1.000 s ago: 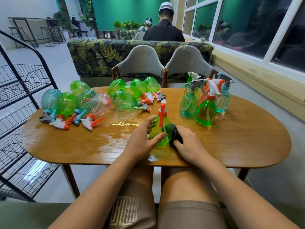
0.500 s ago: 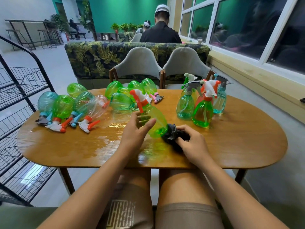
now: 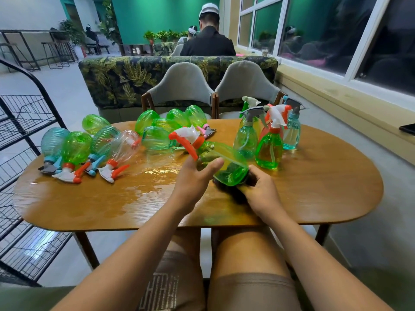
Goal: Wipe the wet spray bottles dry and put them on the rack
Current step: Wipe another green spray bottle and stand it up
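I have the green spray bottle [image 3: 226, 161] up off the table [image 3: 325, 187], tipped almost onto its side between my two hands. My left hand [image 3: 193, 180] grips it at the shoulder just below the neck, with the thumb laid across the front and the fingers curled behind. The orange and white trigger head sticks up and away to the left, above my knuckles. The base points down to the right, into my right hand [image 3: 262, 191]. That hand is curled round the dark cloth [image 3: 233, 196] and presses it against the underside of the base. The cloth shows dark through the green plastic. A second ago this bottle stood upright on the wet tabletop with my hands on either side of it. Half a second ago it was leaning over to the left, and now it lies flatter and has turned, with its base into the cloth. The lying bottles [image 3: 76, 149] on the left and the standing bottles [image 3: 268, 149] on the right sit where they were. The rack [image 3: 27, 122] stands beside the table's left end.
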